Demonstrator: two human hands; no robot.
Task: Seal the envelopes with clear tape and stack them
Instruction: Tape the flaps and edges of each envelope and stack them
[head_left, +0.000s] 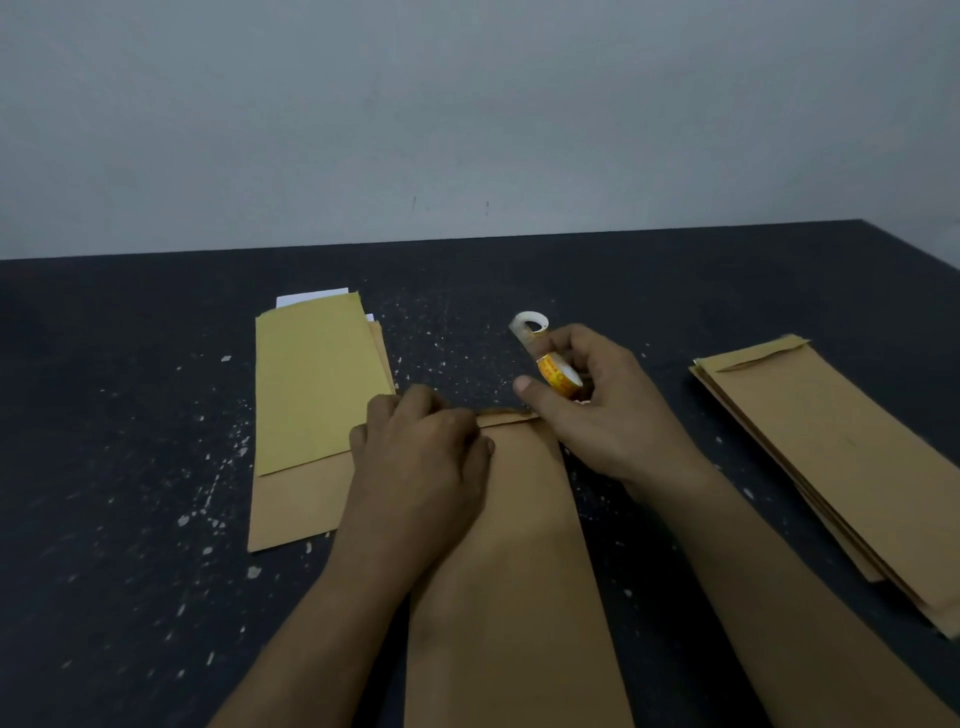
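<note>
Dark, matte tabletop flecked with pale chips of paint runs back to a plain grey-white wall. A long brown kraft envelope lies flat in the middle, stretching from the near edge toward the far side, its narrow flap folded over at the far end.

The left hand rests on that far end with knuckles raised and fingers bent down onto the flap. Their tips are hidden, so I cannot tell whether they pinch the edge or only press it.

The right hand, just right of the flap, grips a small roll of clear tape with an orange-yellow printed core. A glossy loose strip curls up from it in a loop.

On the left lies a yellower envelope overlapping a brown one, with a white sheet corner showing at its far end. Well apart on the right sits a slanted stack of brown envelopes, flaps at the far end, edges slightly fanned.
</note>
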